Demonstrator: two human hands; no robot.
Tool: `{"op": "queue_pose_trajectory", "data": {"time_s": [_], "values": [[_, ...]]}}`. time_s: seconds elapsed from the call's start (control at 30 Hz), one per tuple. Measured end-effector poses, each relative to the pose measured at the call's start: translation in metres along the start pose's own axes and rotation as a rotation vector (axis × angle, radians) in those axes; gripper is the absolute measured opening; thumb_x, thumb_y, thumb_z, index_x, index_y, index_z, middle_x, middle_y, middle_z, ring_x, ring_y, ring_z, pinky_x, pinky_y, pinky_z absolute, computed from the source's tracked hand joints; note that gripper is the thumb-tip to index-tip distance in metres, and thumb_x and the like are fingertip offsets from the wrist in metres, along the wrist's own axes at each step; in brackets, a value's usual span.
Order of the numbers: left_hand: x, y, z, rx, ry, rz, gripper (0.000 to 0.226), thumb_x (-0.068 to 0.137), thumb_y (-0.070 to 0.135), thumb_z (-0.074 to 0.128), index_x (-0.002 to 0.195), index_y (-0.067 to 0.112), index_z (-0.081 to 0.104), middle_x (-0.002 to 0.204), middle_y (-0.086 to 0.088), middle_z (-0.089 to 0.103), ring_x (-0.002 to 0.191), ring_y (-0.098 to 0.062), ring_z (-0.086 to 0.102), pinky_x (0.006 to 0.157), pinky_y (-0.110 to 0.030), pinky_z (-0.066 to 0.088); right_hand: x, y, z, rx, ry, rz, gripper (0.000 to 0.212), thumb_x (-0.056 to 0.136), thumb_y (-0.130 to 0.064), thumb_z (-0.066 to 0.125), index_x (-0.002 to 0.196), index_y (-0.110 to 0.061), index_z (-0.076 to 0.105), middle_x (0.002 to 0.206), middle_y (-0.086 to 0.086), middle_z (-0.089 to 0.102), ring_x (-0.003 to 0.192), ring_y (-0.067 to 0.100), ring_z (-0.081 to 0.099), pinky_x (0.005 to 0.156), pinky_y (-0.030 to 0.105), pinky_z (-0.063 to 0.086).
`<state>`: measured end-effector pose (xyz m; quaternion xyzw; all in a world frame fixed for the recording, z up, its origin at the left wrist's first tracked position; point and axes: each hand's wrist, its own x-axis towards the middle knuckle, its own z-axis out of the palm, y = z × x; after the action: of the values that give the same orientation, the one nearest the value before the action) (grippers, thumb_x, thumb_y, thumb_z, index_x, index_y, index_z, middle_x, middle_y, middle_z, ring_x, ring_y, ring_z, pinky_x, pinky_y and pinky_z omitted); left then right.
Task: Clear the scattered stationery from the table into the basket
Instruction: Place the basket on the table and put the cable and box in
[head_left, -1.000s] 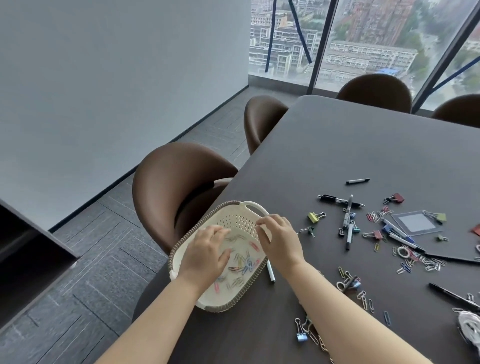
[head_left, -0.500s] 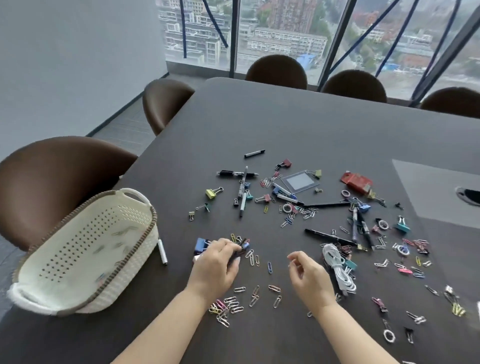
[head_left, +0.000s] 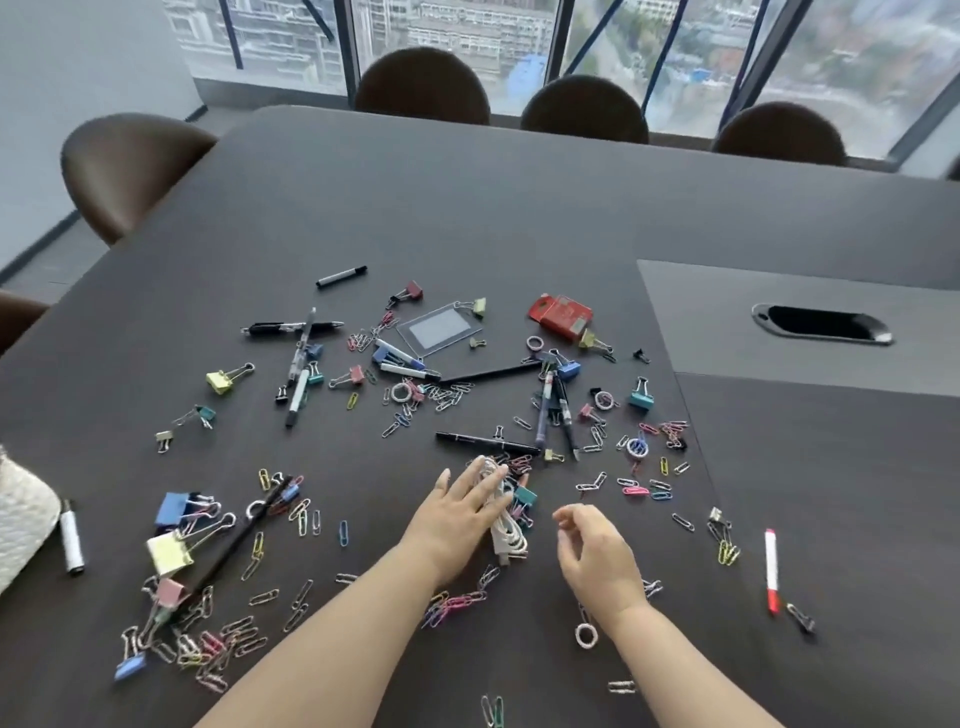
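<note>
Caught at pickup stage: left hand (head_left: 457, 514) flat on coiled white cable (head_left: 508, 535) on the table (head_left: 467, 208), fingers (head_left: 480, 480) straight; right hand (head_left: 597, 558) just beside, fingers loosely curled, empty. Well apart, at far left edge: basket (head_left: 21, 519). Next, probably: grip cable, carry left.

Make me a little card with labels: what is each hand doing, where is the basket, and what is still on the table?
Left hand: straight fingers resting on the white cable
Right hand: beside the cable, fingers loosely curled, nothing seen in it
Basket: at the left edge of the table, mostly out of view
Still to clear: paper clips, binder clips, pens, red box, red marker
</note>
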<state>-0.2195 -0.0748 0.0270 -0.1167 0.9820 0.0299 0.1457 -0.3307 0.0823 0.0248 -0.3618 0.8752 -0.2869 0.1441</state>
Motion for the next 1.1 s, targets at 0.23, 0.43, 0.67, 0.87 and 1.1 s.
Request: {"op": "queue_pose_trajectory", "data": {"time_s": [0.23, 0.43, 0.67, 0.87, 1.1], "values": [[0.007, -0.024, -0.002, 0.064, 0.226, 0.011, 0.031, 0.083, 0.014, 0.035, 0.104, 0.021, 0.056, 0.144, 0.003, 0.038, 0.137, -0.019, 0.018, 0.111, -0.049, 0.005, 0.062, -0.011, -0.004, 0.03, -0.029, -0.066, 0.015, 0.085, -0.008, 0.054, 0.096, -0.015, 0.061, 0.09, -0.004, 0.06, 0.08, 0.011, 0.054, 0.074, 0.022, 0.043], [0.004, -0.077, -0.004, -0.475, 0.598, -0.365, 0.018, 0.09, 0.035, 0.03, 0.087, 0.02, 0.039, 0.073, -0.002, 0.058, 0.066, -0.024, 0.057, 0.073, -0.041, 0.046, 0.138, -0.045, 0.014, 0.059, -0.036, -0.131, 0.017, 0.085, -0.008, 0.054, 0.099, -0.013, 0.061, 0.093, -0.001, 0.06, 0.083, 0.014, 0.054, 0.079, 0.028, 0.047], [0.079, -0.155, -0.059, -0.575, 0.434, -0.643, 0.028, 0.087, 0.038, 0.054, 0.095, 0.012, 0.048, 0.095, -0.006, 0.058, 0.094, -0.027, 0.056, 0.071, -0.033, 0.04, 0.214, -0.051, 0.024, 0.005, 0.063, -0.098, 0.025, 0.082, -0.007, 0.058, 0.106, -0.008, 0.059, 0.108, 0.008, 0.06, 0.104, 0.025, 0.052, 0.093, 0.031, 0.038], [0.182, -0.2, -0.08, -0.263, 0.11, -0.508, 0.076, 0.076, 0.06, 0.058, 0.127, 0.007, 0.039, 0.137, -0.008, 0.035, 0.127, -0.023, 0.031, 0.1, -0.034, 0.033, 0.285, -0.02, 0.012, -0.123, 0.134, 0.01, 0.043, 0.082, -0.013, 0.06, 0.123, -0.008, 0.049, 0.138, 0.012, 0.043, 0.131, 0.027, 0.033, 0.11, 0.036, 0.024], [0.212, -0.204, -0.067, -0.154, -0.039, -0.492, 0.081, 0.07, 0.061, 0.064, 0.125, 0.008, 0.037, 0.131, -0.007, 0.04, 0.121, -0.024, 0.038, 0.097, -0.036, 0.037, 0.347, 0.016, -0.014, -0.395, -0.093, 0.202, 0.08, 0.085, -0.032, 0.056, 0.146, -0.023, 0.004, 0.156, 0.005, -0.002, 0.142, 0.025, -0.006, 0.112, 0.052, 0.01]]}}
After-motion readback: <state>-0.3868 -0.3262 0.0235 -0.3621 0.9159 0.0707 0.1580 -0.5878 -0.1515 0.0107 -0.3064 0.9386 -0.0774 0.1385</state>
